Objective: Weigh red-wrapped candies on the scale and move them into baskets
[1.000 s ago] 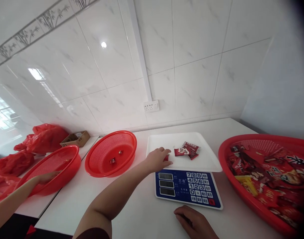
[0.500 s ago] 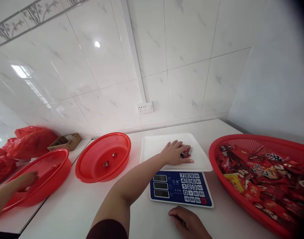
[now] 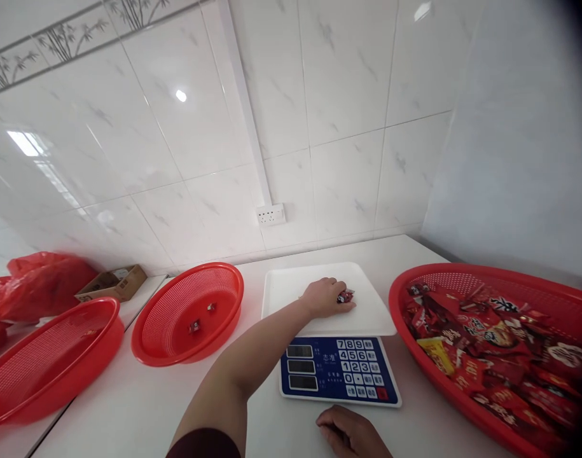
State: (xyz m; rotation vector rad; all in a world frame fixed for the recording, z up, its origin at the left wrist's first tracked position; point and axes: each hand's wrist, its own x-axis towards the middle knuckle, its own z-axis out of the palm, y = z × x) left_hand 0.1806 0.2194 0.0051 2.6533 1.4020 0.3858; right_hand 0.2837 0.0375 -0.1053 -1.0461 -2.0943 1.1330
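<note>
My left hand (image 3: 325, 298) reaches over the white tray (image 3: 284, 286) of a weighing scale. Its fingers are curled round small red wrapped snacks (image 3: 346, 296), which are partly covered by the hand. How many it holds I cannot tell. My right hand (image 3: 355, 434) rests on the table below the scale's blue keypad panel (image 3: 338, 369), curled into a loose fist with nothing visible in it. To the right stands a large red basket (image 3: 399, 299) heaped with red snack packets (image 3: 491, 337) and one yellow packet (image 3: 436, 354).
Left of the scale, a round red basket (image 3: 145, 318) holds two small wrapped pieces (image 3: 194, 326). Another red basket (image 3: 93, 356) stands further left, near a cardboard box (image 3: 121, 285) and red plastic bags (image 3: 47, 280). A tiled wall with a socket (image 3: 270, 214) closes off the back.
My left hand has closed its spread fingers round the snacks on the tray. The other person's arm has left the far-left basket. My right hand stays curled below the scale.
</note>
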